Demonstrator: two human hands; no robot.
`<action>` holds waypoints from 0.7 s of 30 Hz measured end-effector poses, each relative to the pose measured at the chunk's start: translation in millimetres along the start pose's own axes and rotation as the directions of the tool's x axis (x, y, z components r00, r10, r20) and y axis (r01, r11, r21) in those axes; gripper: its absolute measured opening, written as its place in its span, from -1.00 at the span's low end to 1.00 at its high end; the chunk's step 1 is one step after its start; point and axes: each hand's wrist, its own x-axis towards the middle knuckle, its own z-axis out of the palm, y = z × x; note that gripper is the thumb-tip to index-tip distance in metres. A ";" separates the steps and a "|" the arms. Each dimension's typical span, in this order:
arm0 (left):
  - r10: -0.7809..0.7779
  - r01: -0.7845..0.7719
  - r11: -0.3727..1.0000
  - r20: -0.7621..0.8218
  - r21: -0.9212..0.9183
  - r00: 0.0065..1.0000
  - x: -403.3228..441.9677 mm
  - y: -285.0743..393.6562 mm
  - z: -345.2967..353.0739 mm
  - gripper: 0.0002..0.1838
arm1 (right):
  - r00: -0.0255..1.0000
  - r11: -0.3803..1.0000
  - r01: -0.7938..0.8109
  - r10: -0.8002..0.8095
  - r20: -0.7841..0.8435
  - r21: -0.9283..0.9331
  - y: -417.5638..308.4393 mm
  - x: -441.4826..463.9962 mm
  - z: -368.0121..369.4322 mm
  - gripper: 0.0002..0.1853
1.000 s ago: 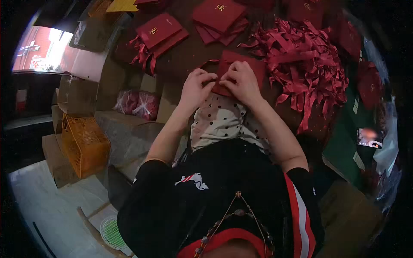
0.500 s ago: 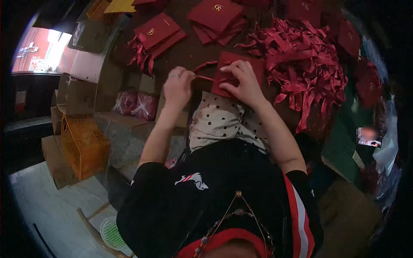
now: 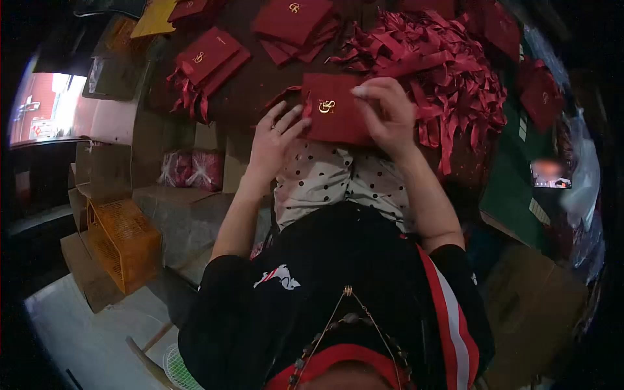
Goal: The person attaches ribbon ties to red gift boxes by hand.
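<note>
A dark red pouch or folder (image 3: 331, 112) with a gold logo lies flat in front of me at the table's near edge. At its left edge is my left hand (image 3: 276, 140), fingers spread, the fingertips touching or close to the ribbon there. My right hand (image 3: 390, 117) is over the right side of the red piece, thumb and index finger curled with a gap between them. A large tangled heap of red ribbons (image 3: 442, 78) sits just right of it. Stacked red pieces (image 3: 296, 26) and another pair with ribbons (image 3: 211, 58) lie behind.
An orange crate (image 3: 123, 244) and cardboard boxes (image 3: 91, 273) stand at the left. Bagged red items (image 3: 192, 170) rest on a box. At the right are a green surface (image 3: 507, 188), a phone (image 3: 551, 174) and clear plastic (image 3: 584, 175).
The red piece now shows its gold logo. My left hand has come back from pulling a ribbon leftward to the piece's left edge; my right hand has moved to its right side. The view has shifted.
</note>
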 end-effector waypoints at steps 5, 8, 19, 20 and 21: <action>0.056 -0.071 0.996 -0.238 -0.056 0.970 5.4 -5.8 -2.7 -0.55 | 0.868 0.901 0.175 0.049 0.494 -0.397 -12.3 -18.9 -94.7 -0.58; -0.041 -0.052 0.981 -0.459 -0.189 0.888 21.5 6.7 -24.1 -0.68 | 0.773 0.829 0.191 0.203 0.601 -0.525 -12.3 -42.8 -103.3 -0.55; -0.633 0.537 0.632 0.027 -0.559 0.773 60.5 -6.0 3.6 -0.61 | 0.922 0.888 -0.374 0.387 0.004 0.266 -11.2 22.6 -94.7 -0.88; -0.651 0.578 0.652 0.028 -0.490 0.759 61.8 -2.5 2.3 -0.60 | 0.915 0.872 -0.350 0.396 -0.072 0.342 -8.4 45.3 -103.8 -0.87; -0.668 0.615 0.668 0.026 -0.418 0.743 64.3 3.4 -0.8 -0.58 | 0.948 0.908 -0.223 0.287 -0.139 0.353 -3.1 67.5 -113.2 -0.86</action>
